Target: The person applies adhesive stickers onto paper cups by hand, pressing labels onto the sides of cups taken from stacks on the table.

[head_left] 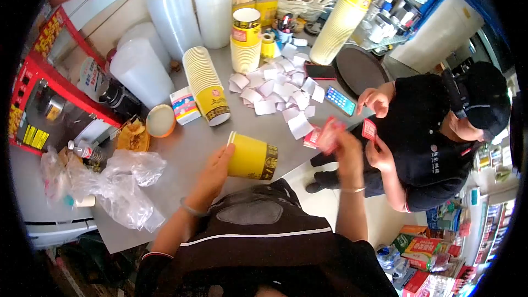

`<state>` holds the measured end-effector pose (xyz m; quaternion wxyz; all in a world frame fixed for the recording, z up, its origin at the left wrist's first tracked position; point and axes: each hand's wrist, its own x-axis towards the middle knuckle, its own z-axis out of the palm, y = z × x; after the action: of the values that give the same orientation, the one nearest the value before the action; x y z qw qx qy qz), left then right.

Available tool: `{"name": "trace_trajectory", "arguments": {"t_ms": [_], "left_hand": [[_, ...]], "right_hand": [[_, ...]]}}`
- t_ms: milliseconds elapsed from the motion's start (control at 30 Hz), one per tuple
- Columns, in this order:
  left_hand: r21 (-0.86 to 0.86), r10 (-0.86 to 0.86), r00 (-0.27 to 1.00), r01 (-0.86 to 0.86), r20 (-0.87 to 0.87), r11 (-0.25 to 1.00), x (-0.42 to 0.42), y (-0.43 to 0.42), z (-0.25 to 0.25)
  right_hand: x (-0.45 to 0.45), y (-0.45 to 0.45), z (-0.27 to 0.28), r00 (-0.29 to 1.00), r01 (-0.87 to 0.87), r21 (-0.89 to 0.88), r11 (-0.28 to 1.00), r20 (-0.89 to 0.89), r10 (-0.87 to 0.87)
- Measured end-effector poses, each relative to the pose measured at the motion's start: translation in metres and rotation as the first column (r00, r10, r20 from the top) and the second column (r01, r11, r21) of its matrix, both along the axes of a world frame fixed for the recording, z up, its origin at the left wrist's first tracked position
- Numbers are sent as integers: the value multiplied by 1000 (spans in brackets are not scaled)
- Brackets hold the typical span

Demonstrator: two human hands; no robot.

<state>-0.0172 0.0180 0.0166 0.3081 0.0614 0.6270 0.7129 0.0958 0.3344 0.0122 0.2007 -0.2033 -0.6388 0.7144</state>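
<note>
My left hand (213, 175) is closed around a yellow paper tub (248, 157) with a dark patterned band, tilted on its side above the front of the table. At the table's right edge my right hand (348, 157) is smeared by motion, its fingers on a red label (331, 133). More red labels (312, 137) lie just beside it. Many small white paper squares (275, 88) are heaped loosely beyond the hands. A stack of yellow paper tubs (206, 85) lies tilted on the table, and another stack (246, 49) stands behind the papers.
A co-worker (434, 132) at the right holds a red label (369, 129). A lit phone (340, 100) and a round dark tray (360, 69) are nearby. A tall tub stack (341, 22) leans at the back. Plastic bags (129, 187) and clear container stacks (140, 71) occupy the left.
</note>
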Motion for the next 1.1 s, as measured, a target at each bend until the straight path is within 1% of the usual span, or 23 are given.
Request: {"name": "trace_trajectory", "arguments": {"t_ms": [33,67,133,167,233,333,367,433,533,600,633,700,733,800,833,900,933,967,1000,1033,1100], "left_hand": [[-29,11,1000,-12,-18,1000,4,1,8],[-58,19,999,-21,-31,998,11,2,22],[-140,-10,995,-4,-99,990,17,-2,23],[-198,-48,987,17,-153,980,19,-5,13],[-238,-98,976,49,-196,970,22,-13,3],[-219,-127,966,77,-224,973,24,-19,-10],[-242,-145,953,81,-264,967,24,-21,-20],[-247,-142,955,76,-262,966,23,-22,-22],[-199,-125,981,94,-148,975,20,-20,-12],[-175,-159,984,143,-84,974,16,-18,-9],[-62,-127,991,125,-31,990,16,-17,-13],[158,-76,993,61,87,986,18,-14,-20],[107,-74,995,67,60,992,18,-13,-20],[6,-74,997,74,4,997,18,-10,-15],[-5,-81,997,81,-3,997,17,-11,-17],[-30,-97,995,97,-19,995,15,-12,-21],[-69,-100,991,95,-85,993,14,-11,-19],[-107,-105,983,89,-150,990,13,-9,-16],[-145,-112,970,82,-214,986,12,-8,-14],[-175,-121,967,82,-225,981,11,-8,-14],[-237,-142,959,83,-245,968,10,-8,-15]], "right_hand": [[-5,-38,11,1000,-4,-162,987,24,8],[-14,-83,22,998,2,-319,948,54,17],[-23,-118,9,996,-70,-445,893,16,86],[-27,-127,8,992,-92,-420,903,36,118],[-34,-139,10,981,-138,-368,920,74,177],[-38,-150,20,954,-84,-428,900,227,197],[-38,-151,17,950,-94,-439,893,227,212],[-40,-151,10,943,-117,-461,879,227,244],[-43,-150,6,939,-148,-455,878,214,270],[-43,-147,-3,931,-197,-386,901,214,295],[-43,-146,-6,926,-221,-353,909,215,309],[-45,-147,-9,923,-222,-341,913,228,310],[-46,-148,-10,921,-224,-335,915,234,311],[-47,-147,-15,917,-257,-245,935,244,315],[-47,-146,-16,915,-272,-198,942,248,317],[-48,-145,-8,907,-326,66,943,305,292],[-50,-145,-5,904,-349,197,916,328,274],[-52,-146,-7,932,-297,354,887,311,188],[-55,-148,-11,954,-239,502,831,280,105],[-57,-149,-13,972,-175,636,752,235,28],[-69,-137,-4,994,-15,776,631,82,-77]]}}
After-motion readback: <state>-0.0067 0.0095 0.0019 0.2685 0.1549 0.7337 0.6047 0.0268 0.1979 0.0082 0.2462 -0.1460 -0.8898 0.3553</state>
